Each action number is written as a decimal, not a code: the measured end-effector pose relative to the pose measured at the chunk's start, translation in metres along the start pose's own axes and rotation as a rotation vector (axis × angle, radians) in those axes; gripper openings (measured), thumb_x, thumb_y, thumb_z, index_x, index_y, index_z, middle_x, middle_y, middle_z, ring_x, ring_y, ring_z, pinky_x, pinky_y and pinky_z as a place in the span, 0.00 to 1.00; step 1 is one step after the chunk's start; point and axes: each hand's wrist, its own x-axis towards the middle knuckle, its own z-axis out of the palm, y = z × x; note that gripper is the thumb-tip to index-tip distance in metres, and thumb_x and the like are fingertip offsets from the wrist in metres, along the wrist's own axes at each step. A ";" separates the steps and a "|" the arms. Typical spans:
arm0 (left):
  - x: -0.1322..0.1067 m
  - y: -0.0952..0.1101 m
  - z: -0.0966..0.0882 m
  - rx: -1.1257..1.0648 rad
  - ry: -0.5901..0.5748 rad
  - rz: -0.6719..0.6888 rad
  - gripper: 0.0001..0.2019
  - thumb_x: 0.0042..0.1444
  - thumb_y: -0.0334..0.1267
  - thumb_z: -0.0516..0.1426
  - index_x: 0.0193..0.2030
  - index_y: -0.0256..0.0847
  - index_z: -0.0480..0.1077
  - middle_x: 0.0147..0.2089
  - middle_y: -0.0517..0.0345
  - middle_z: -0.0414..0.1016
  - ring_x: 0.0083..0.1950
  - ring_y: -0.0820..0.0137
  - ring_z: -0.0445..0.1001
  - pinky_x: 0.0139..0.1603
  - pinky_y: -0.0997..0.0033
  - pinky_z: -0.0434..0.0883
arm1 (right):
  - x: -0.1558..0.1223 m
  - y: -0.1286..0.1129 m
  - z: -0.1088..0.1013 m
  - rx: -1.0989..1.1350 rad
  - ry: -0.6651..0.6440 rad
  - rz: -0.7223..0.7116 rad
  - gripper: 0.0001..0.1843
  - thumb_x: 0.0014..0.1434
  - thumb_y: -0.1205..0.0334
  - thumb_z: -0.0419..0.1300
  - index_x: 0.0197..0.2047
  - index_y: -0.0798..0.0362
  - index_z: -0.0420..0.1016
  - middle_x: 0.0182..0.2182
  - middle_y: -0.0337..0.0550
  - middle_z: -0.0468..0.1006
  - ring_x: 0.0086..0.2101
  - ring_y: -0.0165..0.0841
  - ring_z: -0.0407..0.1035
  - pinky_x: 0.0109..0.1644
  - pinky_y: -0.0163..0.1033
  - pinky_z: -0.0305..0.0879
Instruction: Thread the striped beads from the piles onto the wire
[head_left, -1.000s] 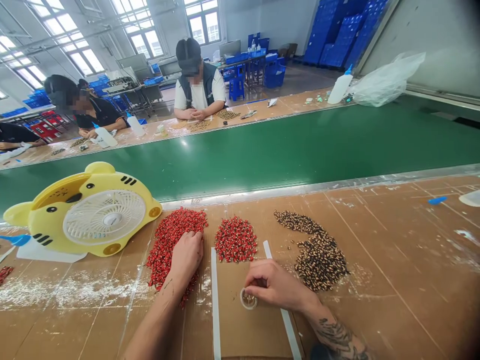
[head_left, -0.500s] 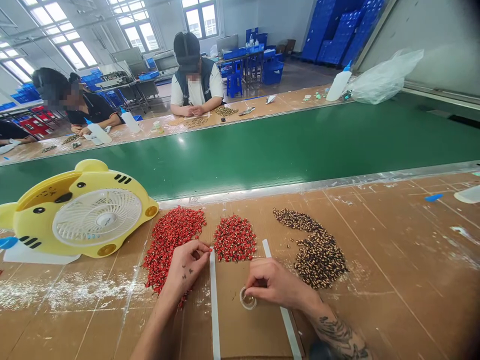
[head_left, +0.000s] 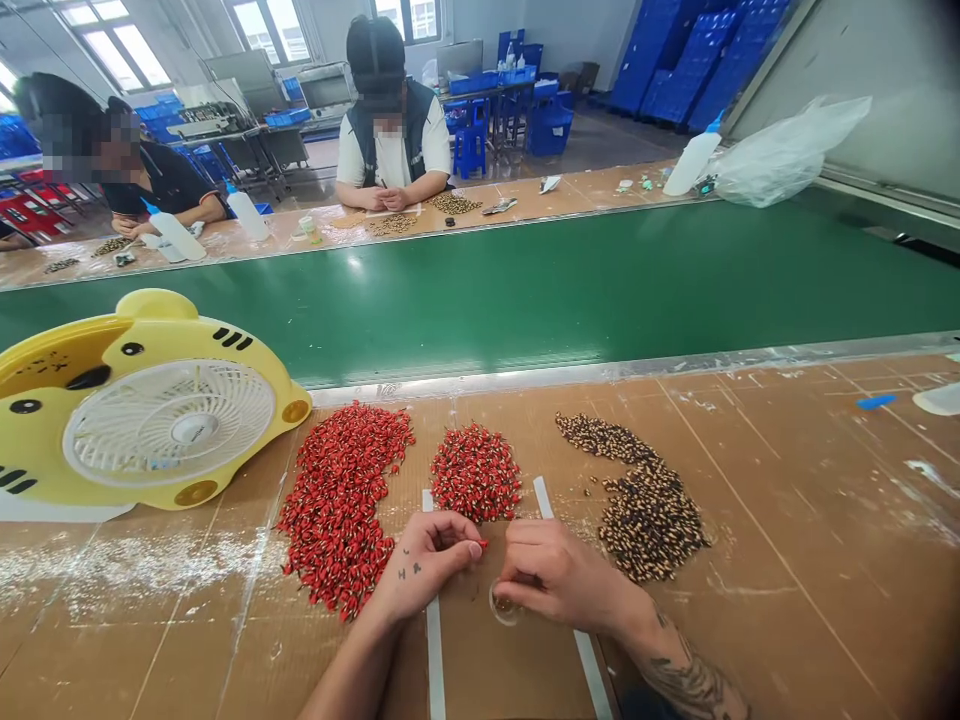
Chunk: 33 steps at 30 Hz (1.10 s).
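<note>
"In the head view, your left hand [head_left: 426,568] pinched a red piece [head_left: 483,544] near the smaller red pile [head_left: 476,472]."

"Your right hand [head_left: 559,575] curled over the clear ring [head_left: 505,615], which lay between white strips [head_left: 436,660]; whether your fingertips pinched it, I couldn't tell."

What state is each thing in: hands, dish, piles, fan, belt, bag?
Left hand: pinching a red piece
Right hand: fingers curled at the dish; grip unclear
Clear round dish: on the cardboard, partly covered by right hand
Left red pile: loose, spread
Middle red pile: loose, smaller, compact
Black-and-gold pile: loose, curved
Yellow fan: running unclear
Green belt: motion unclear
Plastic bag: crumpled
</note>
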 end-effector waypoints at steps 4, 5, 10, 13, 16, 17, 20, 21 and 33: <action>-0.002 -0.006 -0.002 -0.053 -0.044 -0.029 0.14 0.51 0.45 0.65 0.30 0.34 0.73 0.23 0.60 0.71 0.23 0.76 0.64 0.26 0.78 0.63 | -0.002 0.000 0.001 -0.015 -0.023 -0.028 0.12 0.63 0.61 0.63 0.28 0.54 0.73 0.24 0.37 0.70 0.27 0.30 0.63 0.32 0.35 0.54; -0.003 -0.008 -0.002 -0.055 -0.052 -0.033 0.14 0.52 0.45 0.65 0.30 0.34 0.73 0.23 0.60 0.70 0.23 0.76 0.64 0.27 0.77 0.63 | -0.002 0.001 0.002 -0.031 0.003 -0.038 0.12 0.64 0.61 0.61 0.28 0.54 0.72 0.24 0.38 0.70 0.28 0.30 0.63 0.32 0.36 0.53; -0.003 -0.015 0.000 -0.027 -0.044 -0.001 0.11 0.52 0.41 0.64 0.30 0.34 0.73 0.25 0.61 0.67 0.26 0.76 0.61 0.27 0.78 0.58 | -0.003 0.002 0.003 -0.018 -0.001 -0.064 0.13 0.64 0.61 0.61 0.28 0.54 0.71 0.24 0.37 0.69 0.27 0.29 0.62 0.32 0.35 0.52; -0.003 -0.017 0.000 -0.021 -0.032 0.012 0.09 0.53 0.40 0.63 0.31 0.34 0.73 0.27 0.61 0.67 0.28 0.76 0.60 0.28 0.77 0.57 | -0.003 0.004 0.002 -0.013 -0.012 -0.047 0.13 0.64 0.61 0.61 0.28 0.54 0.70 0.24 0.36 0.68 0.27 0.29 0.62 0.32 0.35 0.52; -0.002 -0.017 0.000 -0.010 -0.038 0.017 0.09 0.53 0.39 0.63 0.31 0.34 0.73 0.27 0.61 0.67 0.28 0.75 0.60 0.28 0.77 0.57 | -0.002 0.005 0.004 -0.044 0.050 -0.052 0.15 0.67 0.59 0.58 0.28 0.54 0.71 0.24 0.37 0.68 0.27 0.30 0.61 0.32 0.35 0.51; -0.002 -0.017 0.000 -0.006 -0.043 0.019 0.08 0.54 0.39 0.62 0.31 0.35 0.73 0.27 0.61 0.67 0.28 0.75 0.60 0.28 0.77 0.57 | -0.002 0.005 0.004 -0.044 0.064 -0.065 0.16 0.67 0.58 0.58 0.28 0.54 0.71 0.24 0.37 0.68 0.27 0.30 0.61 0.32 0.35 0.51; -0.003 -0.015 0.000 -0.004 -0.050 0.029 0.08 0.54 0.39 0.62 0.31 0.35 0.72 0.27 0.61 0.67 0.29 0.75 0.60 0.29 0.77 0.57 | -0.001 0.003 0.004 -0.009 0.044 -0.082 0.16 0.66 0.58 0.58 0.27 0.54 0.70 0.23 0.36 0.68 0.26 0.29 0.61 0.32 0.35 0.52; -0.003 -0.014 0.000 -0.009 -0.049 0.030 0.08 0.54 0.39 0.63 0.31 0.35 0.72 0.27 0.61 0.67 0.29 0.75 0.61 0.30 0.77 0.57 | -0.001 0.003 0.004 0.003 0.028 -0.075 0.15 0.66 0.59 0.59 0.27 0.54 0.70 0.23 0.36 0.68 0.26 0.29 0.61 0.31 0.35 0.52; -0.004 -0.016 -0.003 -0.041 -0.076 0.016 0.09 0.53 0.39 0.63 0.32 0.35 0.72 0.28 0.61 0.67 0.29 0.75 0.60 0.29 0.76 0.56 | 0.000 0.004 0.003 0.041 -0.021 -0.011 0.15 0.65 0.59 0.60 0.27 0.54 0.71 0.22 0.35 0.68 0.25 0.28 0.60 0.31 0.34 0.52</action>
